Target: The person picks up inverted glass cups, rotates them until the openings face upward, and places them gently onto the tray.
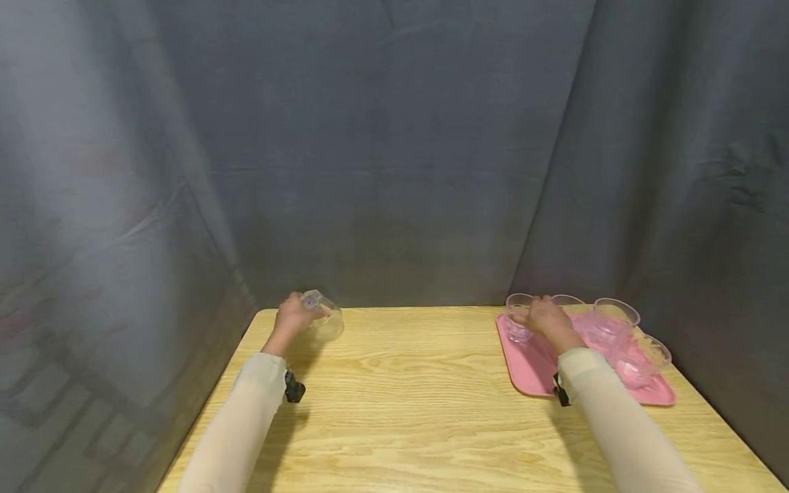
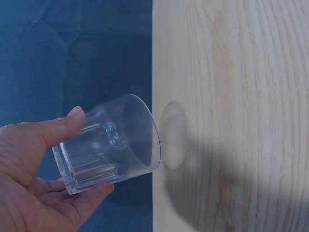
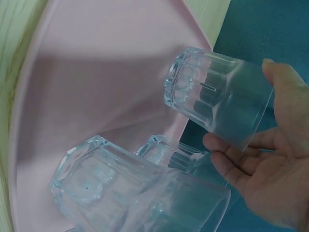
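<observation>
Near the table's far left corner, my left hand (image 1: 294, 316) grips a clear tumbler (image 2: 108, 145) around its faceted base. This tumbler is tilted, its open rim facing down close over the wood. My right hand (image 1: 548, 318) holds another clear tumbler (image 3: 217, 99) near the rim, thumb on one side and fingers on the other. That one stands at the far left corner of the pink tray (image 1: 524, 366), its base toward the tray. Close by the right fingers are a small-looking tumbler (image 3: 169, 152) and a larger-looking one (image 3: 130, 188) in the right wrist view.
Several more clear tumblers, such as one tumbler (image 1: 616, 322) at the back, stand mouth up on the tray's right part. Beneath everything lies a light wood table (image 1: 401, 397). Grey cloth (image 1: 394, 171) hangs behind the table and along both sides.
</observation>
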Demonstrator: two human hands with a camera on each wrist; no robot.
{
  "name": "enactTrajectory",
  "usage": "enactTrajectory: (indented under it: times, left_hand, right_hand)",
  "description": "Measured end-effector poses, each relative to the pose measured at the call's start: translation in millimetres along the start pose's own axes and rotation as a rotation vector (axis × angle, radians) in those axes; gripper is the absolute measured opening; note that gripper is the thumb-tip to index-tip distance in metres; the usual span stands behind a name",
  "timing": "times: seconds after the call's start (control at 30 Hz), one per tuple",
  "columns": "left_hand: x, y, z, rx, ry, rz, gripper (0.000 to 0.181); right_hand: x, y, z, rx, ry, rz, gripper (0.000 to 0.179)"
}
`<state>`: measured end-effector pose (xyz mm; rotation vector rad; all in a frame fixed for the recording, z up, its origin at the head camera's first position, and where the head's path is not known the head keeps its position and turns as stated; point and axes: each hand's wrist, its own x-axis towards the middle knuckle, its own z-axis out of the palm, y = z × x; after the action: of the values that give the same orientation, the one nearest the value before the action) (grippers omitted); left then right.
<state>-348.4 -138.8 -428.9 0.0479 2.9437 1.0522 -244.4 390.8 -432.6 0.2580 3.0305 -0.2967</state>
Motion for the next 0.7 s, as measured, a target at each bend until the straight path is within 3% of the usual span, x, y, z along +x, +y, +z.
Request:
enactTrajectory:
  times: [0.47, 0.7]
  left_hand:
    - [-16.2, 16.0, 2.9, -0.205, -0.011, 0.025, 0.094]
    - [-23.2, 22.8, 7.1, -0.288, -0.044, -0.014, 0.097]
  right_hand:
    - [2.0, 3.2, 3.5, 0.045, 0.034, 0.008, 0.1]
    - [-0.7, 3.2, 6.2, 0.084, 0.053, 0.057, 0.103]
